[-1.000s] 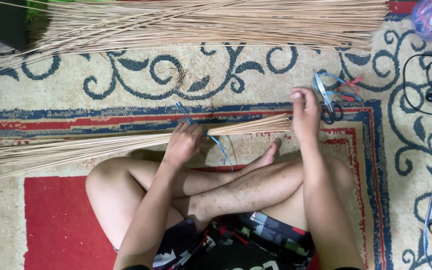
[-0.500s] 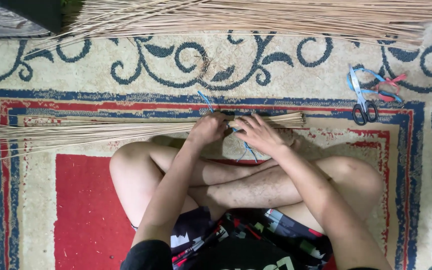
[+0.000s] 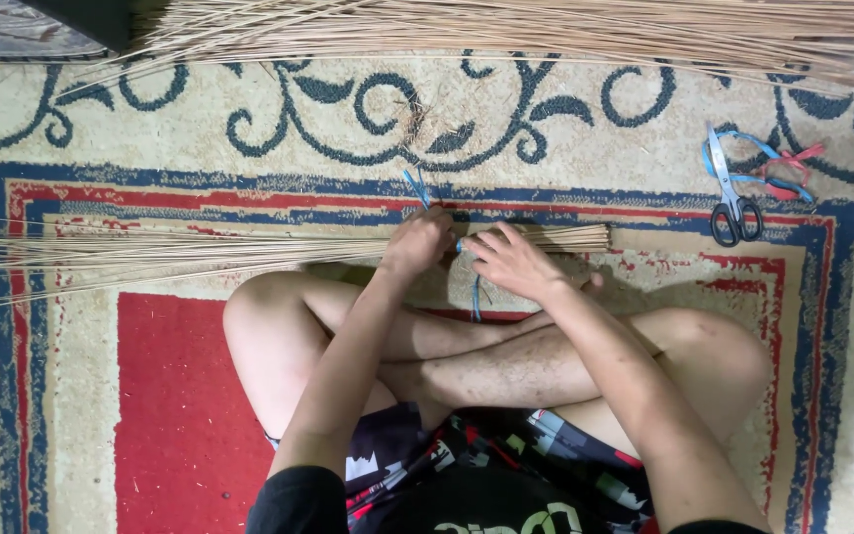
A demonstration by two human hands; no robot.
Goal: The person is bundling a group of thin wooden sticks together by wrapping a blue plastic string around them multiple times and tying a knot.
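Left hand (image 3: 415, 242): closed over the stick bundle (image 3: 249, 252) near its cut end, fingers gripping the blue cord (image 3: 417, 188).
Right hand (image 3: 512, 261): fingers spread, lying flat on the bundle just beside the left; a second ago it was out by the scissors (image 3: 733, 203), and it is now back on the sticks with nothing in it.
Cord: one end sticks up above the bundle, the other trails down toward the crossed legs (image 3: 467, 356).
Bundle: lies across the rug (image 3: 180, 129) in front of the knees, long end off to the left.
Reading: both hands on the tie point; binding looks under way.
Beyond: loose pile of sticks (image 3: 546, 25) along the top edge.
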